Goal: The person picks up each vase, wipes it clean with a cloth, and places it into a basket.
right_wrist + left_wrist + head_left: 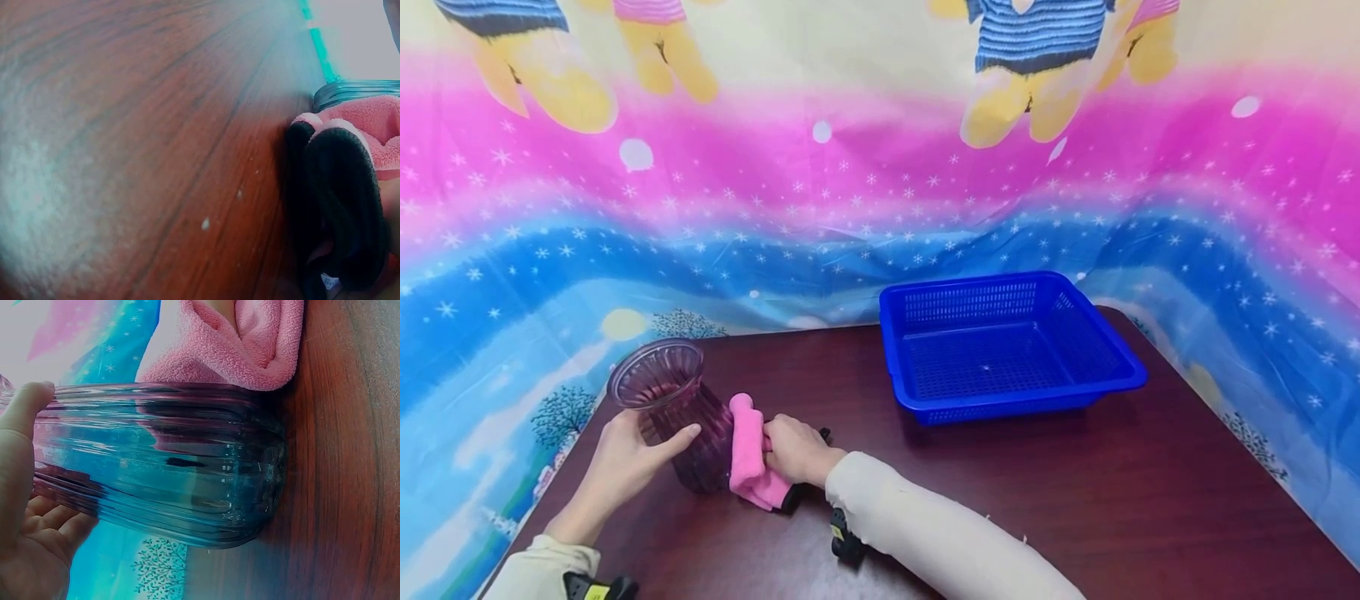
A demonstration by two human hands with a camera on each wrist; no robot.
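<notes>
On the left side of the table stands a see-through purple ribbed vase [709, 454] with a flared rim. My left hand [625, 462] grips it below the rim, the thumb across the near side. In the left wrist view the vase [187, 462] shows its ribs, and its base is at the tabletop. My right hand [795, 450] holds a folded pink cloth [747, 458] against the vase's right side. The cloth is fluffy, and the right wrist view shows its black part [344, 200] hanging at the table. Some right fingers are hidden behind the cloth.
A blue plastic basket [1000, 412] with perforated walls stands at the back right of the dark brown wooden table [1150, 492]. Behind the table hangs a printed curtain [865, 192] with snowflakes and bears. Small pale specks [205, 224] lie on the tabletop.
</notes>
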